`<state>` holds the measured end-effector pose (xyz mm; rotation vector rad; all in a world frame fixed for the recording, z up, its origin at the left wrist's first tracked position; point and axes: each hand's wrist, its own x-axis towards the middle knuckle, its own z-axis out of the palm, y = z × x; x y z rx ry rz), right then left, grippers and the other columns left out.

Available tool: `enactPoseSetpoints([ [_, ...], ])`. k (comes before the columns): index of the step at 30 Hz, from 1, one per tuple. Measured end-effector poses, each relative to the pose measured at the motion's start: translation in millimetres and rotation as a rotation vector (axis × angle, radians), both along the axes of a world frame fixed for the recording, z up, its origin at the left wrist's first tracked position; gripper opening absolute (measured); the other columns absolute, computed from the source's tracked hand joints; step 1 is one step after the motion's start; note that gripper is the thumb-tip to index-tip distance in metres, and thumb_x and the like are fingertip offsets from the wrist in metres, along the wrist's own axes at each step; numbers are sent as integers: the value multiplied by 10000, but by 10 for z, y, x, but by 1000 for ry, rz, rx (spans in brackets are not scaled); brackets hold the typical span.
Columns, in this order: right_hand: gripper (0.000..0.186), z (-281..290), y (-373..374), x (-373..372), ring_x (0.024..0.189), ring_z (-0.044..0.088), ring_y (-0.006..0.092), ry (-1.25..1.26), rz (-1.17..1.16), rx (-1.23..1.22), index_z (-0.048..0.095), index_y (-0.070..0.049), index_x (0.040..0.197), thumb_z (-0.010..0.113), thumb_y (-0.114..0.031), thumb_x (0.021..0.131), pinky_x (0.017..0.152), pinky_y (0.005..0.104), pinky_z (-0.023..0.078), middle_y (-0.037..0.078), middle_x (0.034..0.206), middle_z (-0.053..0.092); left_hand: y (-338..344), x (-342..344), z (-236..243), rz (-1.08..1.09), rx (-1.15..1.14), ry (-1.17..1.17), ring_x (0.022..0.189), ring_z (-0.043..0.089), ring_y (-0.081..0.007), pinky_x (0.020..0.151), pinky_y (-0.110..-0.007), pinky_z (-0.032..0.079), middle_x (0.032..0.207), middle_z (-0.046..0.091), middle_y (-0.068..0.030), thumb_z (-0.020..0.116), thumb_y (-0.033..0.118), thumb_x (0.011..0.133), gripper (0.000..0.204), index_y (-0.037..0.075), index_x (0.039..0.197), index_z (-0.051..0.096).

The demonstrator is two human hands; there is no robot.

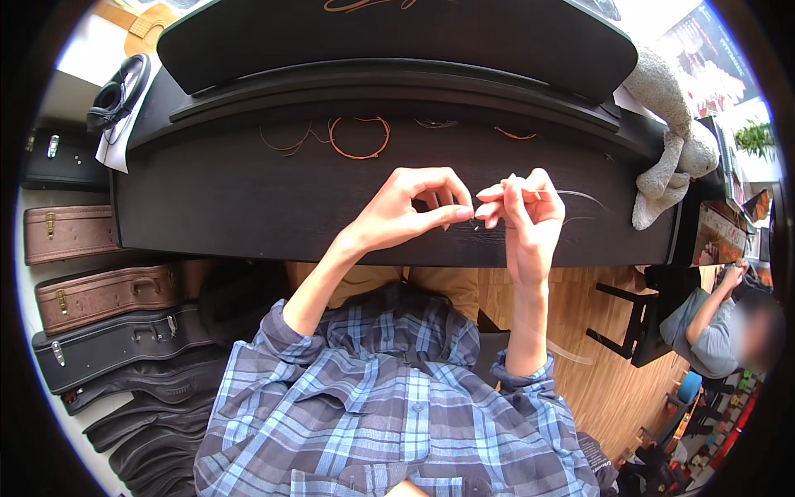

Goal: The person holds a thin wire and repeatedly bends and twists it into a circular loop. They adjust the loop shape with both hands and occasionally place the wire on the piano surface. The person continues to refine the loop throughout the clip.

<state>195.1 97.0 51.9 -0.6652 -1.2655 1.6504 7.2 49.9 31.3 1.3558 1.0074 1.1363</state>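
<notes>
Thin pale string [571, 195]: a fine wire, glossy, running from between the two hands and arcing right over the black lid. It lies just above the closed lid of the piano [248, 207], near its front edge, right of centre.

Left hand [410, 207]: wrist bent, palm turned down and inward. Thumb and forefinger pressed together at the tips in a tight pinch, the other fingers curled in an arch above. The pinch sits where the string's near end is; the end itself is too fine to make out.

Right hand [523, 217]: upright, forearm rising from the lower edge, wrist straight. Fingers bunched and closed, tips pointing left toward the left hand's pinch, almost touching it. The string leaves this hand near the top of the fingers, so it is gripped there.

Piano: matte black wood with faint grain, long flat lid, raised ledge behind.

On the lid, well apart from the hands: a copper-coloured coil of wire [358, 137], loosely round, and more thin loose strands [286, 142] to its left; a short reddish strand [515, 133] to its right.

Grey plush toy [671, 141], soft and nubbly, slumped at the piano's right end.

Sleeves: blue and grey plaid shirt [389, 406], cuffs pushed up the forearms.

Left floor: hard instrument cases [103, 298], brown leather-look and black, with metal latches.

Another person [712, 323] sits at the right edge.
</notes>
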Motion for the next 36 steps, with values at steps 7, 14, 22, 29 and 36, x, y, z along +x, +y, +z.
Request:
enactPoseSetpoints([
  [7,184,-147,116,-69,784,728,195,98,-105,-258,489,-83,871,598,-171,990,635,242,550,196,933,713,28,7,-22,-39,-113,-74,631,652,-106,569,-236,506,789,707,-67,632,152,952,154,4,937,676],
  [14,361,-91,106,46,872,681,188,-104,159,-223,467,27,1275,555,-201,1008,731,247,538,230,1286,573,-5,4,-93,62,-133,-316,574,603,-81,536,-212,458,731,681,-59,476,241,1049,284,31,911,609],
  [22,289,601,-110,399,733,664,139,-432,533,-1,631,21,1172,629,35,884,671,260,531,113,1038,658,-15,42,-158,140,-122,-183,546,579,-85,510,-210,453,666,612,-38,461,214,1052,272,22,900,577],
  [29,346,526,64,262,557,449,30,-884,-287,466,682,-60,1095,806,-55,773,539,205,379,44,1077,585,-10,27,-165,113,-101,-196,578,601,-102,517,-214,470,709,615,-56,441,210,1058,255,18,939,560],
  [36,91,157,160,295,682,673,110,-605,101,5,687,31,954,643,-48,940,623,213,529,53,817,675,-7,54,-142,186,-104,-429,570,607,-105,541,-221,480,740,673,-82,471,206,1048,203,36,952,525],
])
